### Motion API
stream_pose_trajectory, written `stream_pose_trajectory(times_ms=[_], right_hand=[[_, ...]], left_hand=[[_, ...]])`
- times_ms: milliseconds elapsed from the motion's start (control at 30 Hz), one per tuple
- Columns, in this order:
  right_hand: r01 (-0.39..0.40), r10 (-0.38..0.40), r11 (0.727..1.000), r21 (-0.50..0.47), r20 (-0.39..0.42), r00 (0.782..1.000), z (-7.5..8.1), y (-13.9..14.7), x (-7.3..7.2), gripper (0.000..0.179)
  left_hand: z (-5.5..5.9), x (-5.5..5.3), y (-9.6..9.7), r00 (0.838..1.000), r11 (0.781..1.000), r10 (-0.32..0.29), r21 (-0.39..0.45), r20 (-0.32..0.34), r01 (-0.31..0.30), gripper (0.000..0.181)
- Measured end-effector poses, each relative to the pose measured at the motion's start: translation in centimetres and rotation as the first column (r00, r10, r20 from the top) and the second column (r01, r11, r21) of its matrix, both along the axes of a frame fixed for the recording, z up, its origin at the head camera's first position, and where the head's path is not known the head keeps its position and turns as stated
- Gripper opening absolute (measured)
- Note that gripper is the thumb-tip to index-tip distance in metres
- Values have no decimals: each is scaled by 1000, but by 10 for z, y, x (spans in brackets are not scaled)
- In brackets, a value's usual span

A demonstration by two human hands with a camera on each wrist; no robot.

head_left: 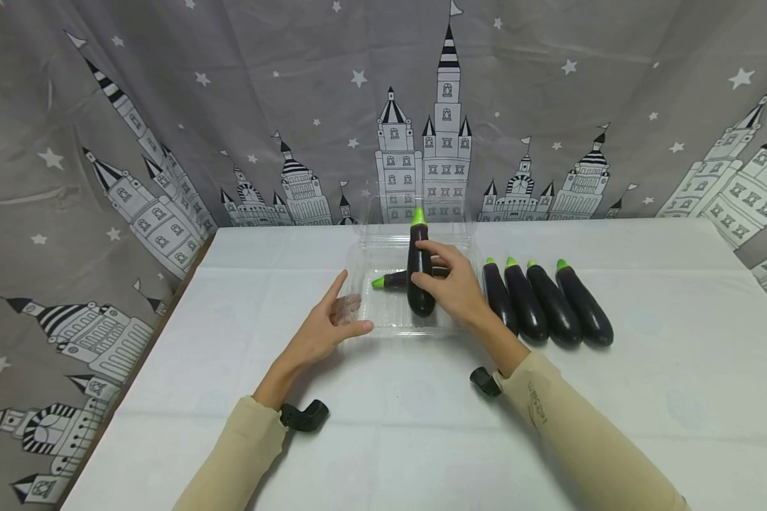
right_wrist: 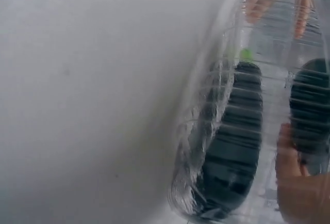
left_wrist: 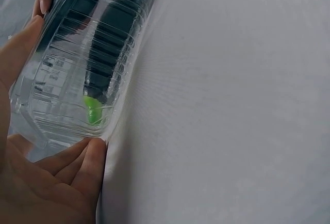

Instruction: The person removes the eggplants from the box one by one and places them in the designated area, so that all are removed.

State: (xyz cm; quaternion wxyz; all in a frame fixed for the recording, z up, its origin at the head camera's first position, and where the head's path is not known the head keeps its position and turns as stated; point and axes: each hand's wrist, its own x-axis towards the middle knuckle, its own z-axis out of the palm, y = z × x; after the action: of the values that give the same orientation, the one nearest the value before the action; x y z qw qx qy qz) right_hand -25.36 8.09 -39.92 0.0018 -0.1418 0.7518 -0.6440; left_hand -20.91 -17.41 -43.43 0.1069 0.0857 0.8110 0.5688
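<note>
My right hand (head_left: 458,287) grips an eggplant (head_left: 420,299) with a bright green stem end, thumb and fingers on its sides, held over a clear plastic clamshell box (head_left: 383,329). The stem end points to the back. A second eggplant (head_left: 395,280) lies crosswise in the box, green end to the left, partly hidden by the held one. My left hand (head_left: 319,332) rests at the box's left end with thumb spread along the front. In the left wrist view, its straight fingertips (left_wrist: 94,154) touch the box's lower corner.
Several more eggplants (head_left: 552,305) lie side by side on the white table (head_left: 677,319), right of the box, close by my right forearm. The transparent lid (head_left: 383,213) stands raised at the back, before a grey castle-print curtain (head_left: 332,106).
</note>
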Motion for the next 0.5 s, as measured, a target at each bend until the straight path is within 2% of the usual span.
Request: stream_pose_trajectory(times_ms=[267,500], right_hand=[[7,-7,999,35,2,1000,13,13,5,52],[-16,18,998,64,-30,999,22,29,10,52]], left_hand=[[1,0,1,1000,999,14,-35,8,-14,105],[0,1,0,1000,1000,7,-27,-4,-7,106]])
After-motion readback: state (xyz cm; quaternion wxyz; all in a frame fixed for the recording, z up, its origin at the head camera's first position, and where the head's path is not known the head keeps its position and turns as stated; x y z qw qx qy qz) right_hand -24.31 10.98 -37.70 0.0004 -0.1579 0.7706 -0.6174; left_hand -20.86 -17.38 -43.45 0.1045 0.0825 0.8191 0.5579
